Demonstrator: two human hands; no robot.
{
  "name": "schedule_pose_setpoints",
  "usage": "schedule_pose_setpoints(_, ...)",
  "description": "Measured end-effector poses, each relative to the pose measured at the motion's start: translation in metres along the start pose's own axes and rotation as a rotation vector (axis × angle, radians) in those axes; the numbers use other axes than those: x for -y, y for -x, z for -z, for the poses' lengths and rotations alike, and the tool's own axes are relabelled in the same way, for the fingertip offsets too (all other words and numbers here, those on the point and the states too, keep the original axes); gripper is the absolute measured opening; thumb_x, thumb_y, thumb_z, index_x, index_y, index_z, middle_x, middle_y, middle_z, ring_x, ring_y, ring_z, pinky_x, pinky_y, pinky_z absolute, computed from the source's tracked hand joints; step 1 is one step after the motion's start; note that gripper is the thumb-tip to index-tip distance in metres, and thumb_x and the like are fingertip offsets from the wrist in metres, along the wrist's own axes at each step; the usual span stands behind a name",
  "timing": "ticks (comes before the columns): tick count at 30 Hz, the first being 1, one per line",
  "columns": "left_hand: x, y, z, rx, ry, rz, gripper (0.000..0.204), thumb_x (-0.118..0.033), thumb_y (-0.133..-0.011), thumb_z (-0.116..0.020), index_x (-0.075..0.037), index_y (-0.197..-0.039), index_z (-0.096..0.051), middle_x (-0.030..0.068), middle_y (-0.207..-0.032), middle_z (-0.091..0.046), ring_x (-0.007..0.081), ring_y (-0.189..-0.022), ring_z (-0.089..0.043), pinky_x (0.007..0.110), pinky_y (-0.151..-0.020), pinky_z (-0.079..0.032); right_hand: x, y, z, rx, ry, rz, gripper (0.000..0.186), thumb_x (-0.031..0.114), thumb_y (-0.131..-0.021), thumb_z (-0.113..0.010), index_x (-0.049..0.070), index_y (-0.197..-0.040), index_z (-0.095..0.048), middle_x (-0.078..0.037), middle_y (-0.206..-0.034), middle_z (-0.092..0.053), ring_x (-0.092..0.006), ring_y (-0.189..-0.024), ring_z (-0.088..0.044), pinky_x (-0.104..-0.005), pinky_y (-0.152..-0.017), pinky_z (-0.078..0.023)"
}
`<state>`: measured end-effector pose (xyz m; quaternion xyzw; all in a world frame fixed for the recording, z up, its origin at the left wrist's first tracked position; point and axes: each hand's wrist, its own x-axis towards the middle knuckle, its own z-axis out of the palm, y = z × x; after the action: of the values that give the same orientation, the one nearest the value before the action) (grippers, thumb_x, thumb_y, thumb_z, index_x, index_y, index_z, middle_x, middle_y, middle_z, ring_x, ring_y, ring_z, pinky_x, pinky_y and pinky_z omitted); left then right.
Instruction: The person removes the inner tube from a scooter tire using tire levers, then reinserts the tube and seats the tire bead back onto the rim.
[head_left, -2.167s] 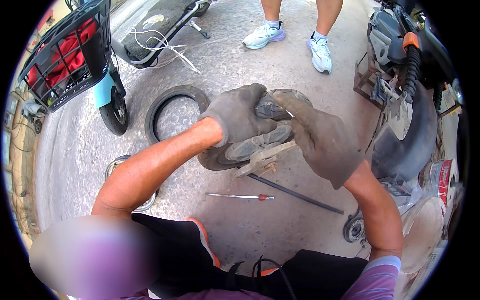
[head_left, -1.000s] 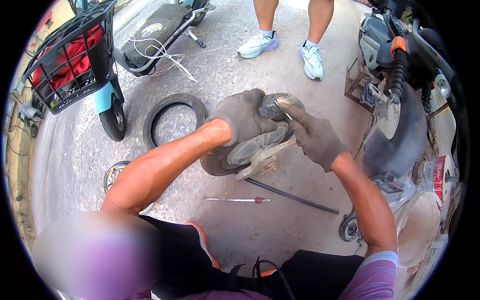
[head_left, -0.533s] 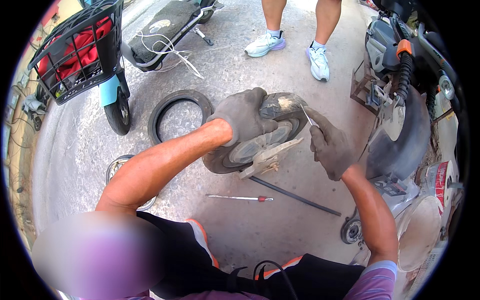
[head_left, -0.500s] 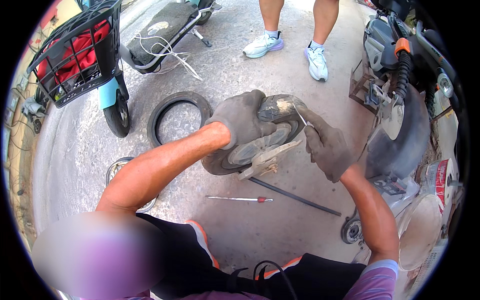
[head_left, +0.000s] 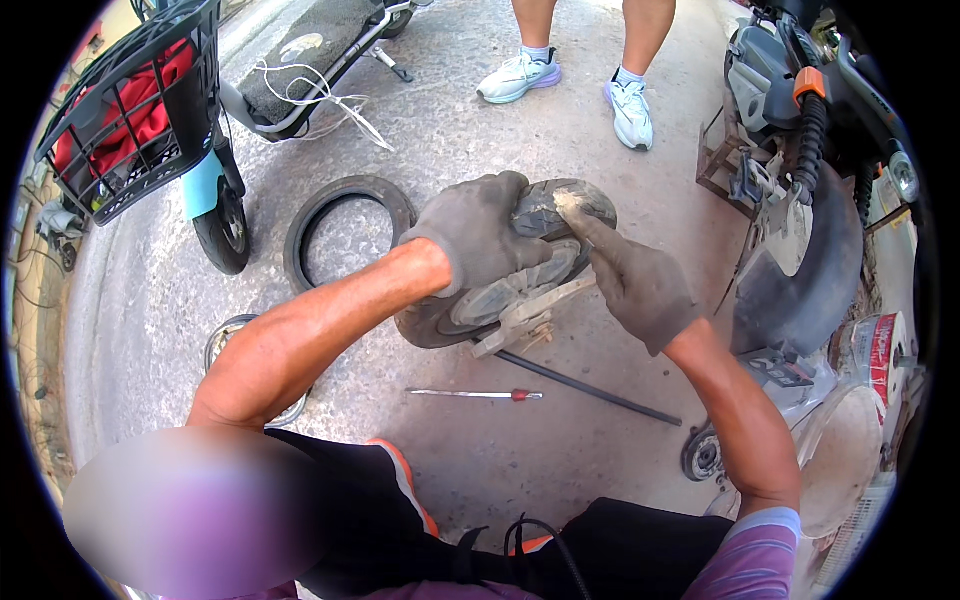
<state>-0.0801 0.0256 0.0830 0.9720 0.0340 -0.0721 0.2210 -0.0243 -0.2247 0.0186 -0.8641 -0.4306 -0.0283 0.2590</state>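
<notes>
A small worn tyre on a wheel (head_left: 432,325) stands in front of me, with a dusty hub cover and a pale bracket (head_left: 525,318) along its near side. My gloved left hand (head_left: 478,232) is closed over the tyre from the left. On the far end of the tread is a pale, rough patch (head_left: 572,193). The outstretched index finger of my gloved right hand (head_left: 645,285) touches this patch, while the other fingers curl in. Whatever those curled fingers hold, if anything, is hidden.
A loose tyre (head_left: 298,235) lies left of the wheel. Nearer me are a thin red-handled rod (head_left: 470,394) and a black bar (head_left: 600,388). A scooter with a basket (head_left: 130,110) stands far left, a motorcycle (head_left: 790,210) right. Another person's shoes (head_left: 630,112) are ahead.
The thin metal pick in my right hand has gone out of sight. That hand has moved left, and its index finger now rests on the pale patch.
</notes>
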Motion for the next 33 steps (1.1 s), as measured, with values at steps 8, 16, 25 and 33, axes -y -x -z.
schedule_pose_setpoints(8,0.002,0.01,-0.009,0.03,0.035,-0.058,0.076,-0.044,-0.08,-0.081,-0.001,-0.141,-0.063,0.0255,-0.123,-0.075,0.0399,-0.112,-0.075,0.048,-0.099,-0.059,-0.019,-0.005,0.009,0.041,-0.566,-0.587,0.05,0.017,-0.112,-0.05,0.016,-0.162,-0.053,-0.006,-0.072,-0.061,-0.0115,-0.055,-0.057,-0.0334,-0.054,-0.053)
schedule_pose_setpoints(16,0.006,0.003,-0.008,-0.031,0.02,-0.067,0.079,-0.044,-0.079,-0.083,-0.001,-0.142,-0.063,0.025,-0.122,-0.075,0.0394,-0.113,-0.075,0.046,-0.099,-0.059,0.018,-0.008,0.043,0.233,-0.837,-0.533,0.051,0.014,-0.113,-0.044,0.006,-0.163,-0.049,0.001,-0.069,-0.051,-0.008,-0.052,-0.049,-0.0283,-0.048,-0.047)
schedule_pose_setpoints(25,0.01,-0.004,-0.01,-0.026,0.049,-0.042,0.079,-0.046,-0.079,-0.083,-0.002,-0.142,-0.062,0.0248,-0.121,-0.076,0.04,-0.113,-0.075,0.048,-0.098,-0.059,0.049,-0.003,0.018,0.161,-0.549,-0.23,0.048,0.011,-0.109,-0.054,0.006,-0.157,-0.055,-0.022,-0.093,-0.075,-0.026,-0.069,-0.073,-0.0404,-0.069,-0.06)
schedule_pose_setpoints(33,0.012,-0.005,-0.002,-0.015,0.039,-0.002,0.082,-0.048,-0.079,-0.082,-0.003,-0.145,-0.062,0.0245,-0.122,-0.076,0.0394,-0.112,-0.075,0.046,-0.101,-0.058,0.022,-0.016,0.022,0.18,-0.31,-0.219,0.045,0.014,-0.109,-0.056,0.007,-0.153,-0.06,-0.026,-0.097,-0.075,-0.0301,-0.075,-0.076,-0.0457,-0.07,-0.057)
